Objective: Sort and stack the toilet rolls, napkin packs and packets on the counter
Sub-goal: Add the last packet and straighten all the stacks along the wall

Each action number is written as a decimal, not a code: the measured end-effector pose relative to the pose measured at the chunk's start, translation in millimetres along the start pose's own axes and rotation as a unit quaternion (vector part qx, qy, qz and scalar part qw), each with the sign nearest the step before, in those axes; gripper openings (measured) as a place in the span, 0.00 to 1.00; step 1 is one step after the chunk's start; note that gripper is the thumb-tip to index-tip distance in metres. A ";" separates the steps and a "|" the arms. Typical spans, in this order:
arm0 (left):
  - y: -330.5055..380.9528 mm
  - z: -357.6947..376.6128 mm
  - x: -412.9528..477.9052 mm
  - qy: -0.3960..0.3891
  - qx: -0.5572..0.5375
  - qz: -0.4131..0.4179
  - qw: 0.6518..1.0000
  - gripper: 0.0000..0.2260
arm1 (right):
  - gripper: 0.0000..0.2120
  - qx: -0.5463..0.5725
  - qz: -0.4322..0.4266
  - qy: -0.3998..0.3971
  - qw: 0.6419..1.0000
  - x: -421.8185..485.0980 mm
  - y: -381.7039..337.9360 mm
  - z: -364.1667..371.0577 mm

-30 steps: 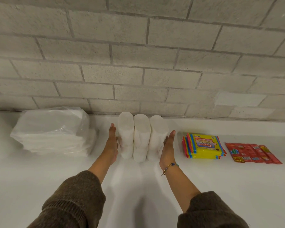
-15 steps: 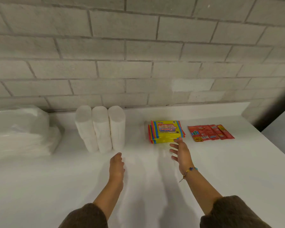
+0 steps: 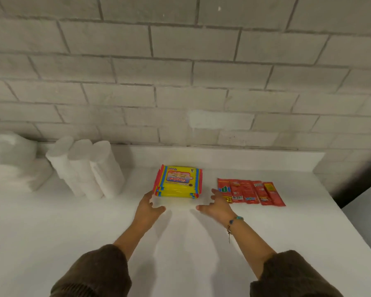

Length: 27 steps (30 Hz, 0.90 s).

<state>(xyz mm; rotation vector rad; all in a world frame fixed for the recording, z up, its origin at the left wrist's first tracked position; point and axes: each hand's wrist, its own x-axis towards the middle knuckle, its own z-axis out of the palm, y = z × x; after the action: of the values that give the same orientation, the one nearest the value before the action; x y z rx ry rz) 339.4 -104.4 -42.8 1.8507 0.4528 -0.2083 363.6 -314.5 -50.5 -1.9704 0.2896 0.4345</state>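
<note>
Both hands are reaching toward the stack of yellow packs (image 3: 178,182), which is lying flat on the white bench (image 3: 180,249) a little way out from the brick wall (image 3: 180,82). The left hand (image 3: 149,207) is spreading wide, thumb swung out, its fingertips arriving at the stack's near left corner; whether they are touching it or sitting just beside it cannot be told. The right hand (image 3: 217,205), wearing a beaded bracelet (image 3: 236,219), is opening the same way beside the near right corner, in the gap between the stack and the red packets (image 3: 251,191), and neither hand is holding anything. The toilet rolls (image 3: 88,168) are standing upright in a tight row to the left, and the white napkin packs (image 3: 11,161) are sitting piled at the far left edge, so those two groups are looking sorted. The step in hand seems to be squaring up or shifting the yellow stack. The next move is probably calling for both palms closing evenly on the two sides, since the slick wrappers could be sliding over one another under a lopsided push. The red packets, lying side by side and overlapping, are likely waiting for gathering afterwards.
</note>
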 end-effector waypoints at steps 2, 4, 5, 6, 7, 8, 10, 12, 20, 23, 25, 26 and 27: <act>3.9 -1.5 5.8 0.001 0.029 0.000 1.000 0.31 | 0.46 -0.044 0.001 -0.019 0.999 10.2 -6.5 -4.0; 10.3 -3.7 14.6 -0.005 0.072 0.007 0.997 0.33 | 0.47 -0.092 -0.004 -0.030 0.995 19.9 -15.6 -5.3; 14.5 -4.8 20.6 -0.010 0.100 0.016 0.995 0.33 | 0.48 -0.117 -0.009 -0.030 0.993 25.6 -20.8 -5.0; 19.8 -5.4 25.5 -0.019 0.129 0.027 0.991 0.33 | 0.50 -0.135 -0.009 -0.026 0.990 30.4 -25.6 -4.2; 25.3 -5.9 31.1 -0.029 0.156 0.039 0.987 0.34 | 0.52 -0.143 -0.007 -0.025 0.989 33.9 -30.2 -3.5; 30.9 -6.1 37.0 -0.038 0.178 0.045 0.982 0.36 | 0.54 -0.146 -0.007 -0.027 0.989 37.5 -33.8 -2.5; 36.5 -6.1 47.7 -0.055 0.211 0.043 0.975 0.39 | 0.55 -0.154 -0.017 -0.034 0.987 42.0 -38.7 -0.3; 36.3 -5.1 56.8 -0.073 0.232 0.043 0.969 0.37 | 0.56 -0.177 -0.028 -0.042 0.983 43.2 -41.6 1.3; 28.4 -4.6 81.0 -0.083 0.285 0.057 0.953 0.30 | 0.60 -0.246 -0.084 -0.027 0.965 52.3 -43.1 12.4; 27.0 -5.1 87.7 -0.086 0.297 0.078 0.948 0.30 | 0.60 -0.256 -0.099 -0.026 0.961 55.5 -44.2 15.9; 26.1 -5.1 90.5 -0.087 0.302 0.094 0.944 0.31 | 0.60 -0.260 -0.111 -0.026 0.959 58.2 -44.2 17.8; 25.5 -4.9 91.3 -0.086 0.304 0.101 0.943 0.31 | 0.60 -0.260 -0.117 -0.021 0.958 60.0 -43.7 19.0; 24.0 -5.0 92.5 -0.084 0.303 0.105 0.943 0.31 | 0.59 -0.258 -0.122 -0.015 0.958 62.0 -42.8 20.7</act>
<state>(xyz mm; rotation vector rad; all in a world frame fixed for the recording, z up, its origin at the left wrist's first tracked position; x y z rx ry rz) 432.9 -87.2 -53.7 2.4412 0.0623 -0.3881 432.9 -278.3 -49.8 -2.4690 -0.1040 0.4042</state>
